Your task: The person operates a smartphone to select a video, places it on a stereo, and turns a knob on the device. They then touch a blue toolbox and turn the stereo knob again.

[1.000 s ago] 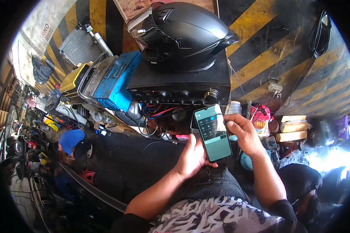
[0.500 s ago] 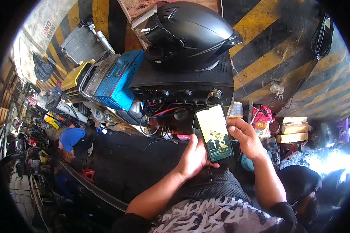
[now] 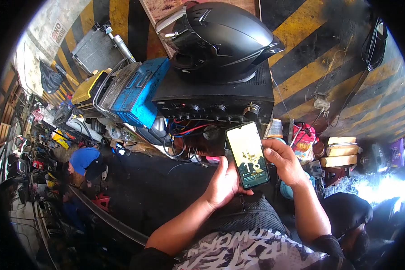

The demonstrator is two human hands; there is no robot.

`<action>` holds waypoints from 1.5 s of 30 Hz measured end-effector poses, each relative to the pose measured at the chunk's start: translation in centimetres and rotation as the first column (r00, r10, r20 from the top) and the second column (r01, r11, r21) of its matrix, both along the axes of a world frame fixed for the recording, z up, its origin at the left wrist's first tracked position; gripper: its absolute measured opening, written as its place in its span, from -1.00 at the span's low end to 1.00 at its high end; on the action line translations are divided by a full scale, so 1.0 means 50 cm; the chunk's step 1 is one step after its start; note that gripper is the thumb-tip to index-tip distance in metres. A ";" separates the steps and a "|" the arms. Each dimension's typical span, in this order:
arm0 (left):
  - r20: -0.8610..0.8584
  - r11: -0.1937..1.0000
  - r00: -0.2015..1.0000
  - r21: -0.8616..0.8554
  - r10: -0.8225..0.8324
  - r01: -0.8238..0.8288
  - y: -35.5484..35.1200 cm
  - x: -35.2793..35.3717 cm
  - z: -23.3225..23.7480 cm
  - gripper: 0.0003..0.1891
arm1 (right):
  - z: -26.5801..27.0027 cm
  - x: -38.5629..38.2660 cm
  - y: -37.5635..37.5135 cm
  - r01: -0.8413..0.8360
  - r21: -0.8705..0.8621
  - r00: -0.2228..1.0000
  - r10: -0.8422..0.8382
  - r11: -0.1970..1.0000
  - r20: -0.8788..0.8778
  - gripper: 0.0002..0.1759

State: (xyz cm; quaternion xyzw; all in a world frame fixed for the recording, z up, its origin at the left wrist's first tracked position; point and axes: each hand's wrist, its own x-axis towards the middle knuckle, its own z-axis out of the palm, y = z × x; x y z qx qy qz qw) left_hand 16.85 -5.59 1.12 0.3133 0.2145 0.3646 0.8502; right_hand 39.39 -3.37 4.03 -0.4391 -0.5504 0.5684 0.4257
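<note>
A smartphone [image 3: 247, 155] with a lit yellow and dark green screen is held upright before my body, its face toward me. My left hand [image 3: 223, 183] grips its lower left side, thumb along the edge and fingertips showing under the bottom. At the upper right edge of the phone is my right hand [image 3: 283, 162], its fingers curled and its thumb bent against that side; some fingers are hidden. Just beyond the phone stands a black amplifier [image 3: 211, 103] with knobs, and a black motorcycle helmet [image 3: 220, 42] rests on top of it.
A blue metal box [image 3: 141, 96] sits left of the amplifier, with a radiator [image 3: 92, 49] behind. Wires hang below. At left a person in a blue shirt [image 3: 84, 161] bends down; another person in dark clothing [image 3: 346, 211] is at lower right. Stacked boxes [image 3: 339, 151] stand right.
The picture on the phone's screen differs slightly, with large digits now clearer. The surroundings have shifted a little to the right in view. Both hands keep nearly the same hold.
</note>
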 end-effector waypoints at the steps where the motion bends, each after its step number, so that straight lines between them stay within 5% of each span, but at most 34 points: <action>1: 0.002 1.000 1.000 0.001 0.002 -0.002 0.000 -0.002 -0.002 0.03 | 0.001 -0.001 0.001 -0.012 -0.003 1.000 0.012 1.000 -0.007 -0.49; 8: -0.019 1.000 1.000 0.009 0.011 -0.011 -0.004 -0.008 0.005 0.04 | -0.009 -0.015 -0.003 -0.108 0.016 0.992 0.108 0.994 -0.060 -0.37; 14: -0.042 1.000 0.999 0.020 0.000 0.001 -0.007 -0.009 -0.001 0.04 | 0.049 -0.035 0.000 -0.066 0.129 0.919 0.010 0.989 0.395 -0.50; 17: -0.035 1.000 0.999 0.016 -0.004 0.005 -0.008 -0.007 0.000 0.04 | 0.036 -0.032 0.031 0.038 0.083 0.931 -0.066 0.996 0.359 -0.63; 21: -0.029 1.000 1.000 0.020 -0.001 0.002 -0.008 -0.008 0.000 0.03 | 0.006 -0.032 0.047 0.091 0.102 0.993 -0.098 0.991 0.061 -0.62; 31: -0.038 1.000 0.999 0.025 0.011 -0.010 -0.006 -0.007 0.003 0.05 | 0.001 -0.025 0.022 0.044 0.063 0.985 -0.054 0.997 0.162 -0.47; 45: -0.052 1.000 0.999 0.023 0.000 0.001 0.000 -0.002 0.008 0.04 | -0.012 -0.018 0.010 -0.080 0.050 0.995 0.083 0.996 -0.054 -0.47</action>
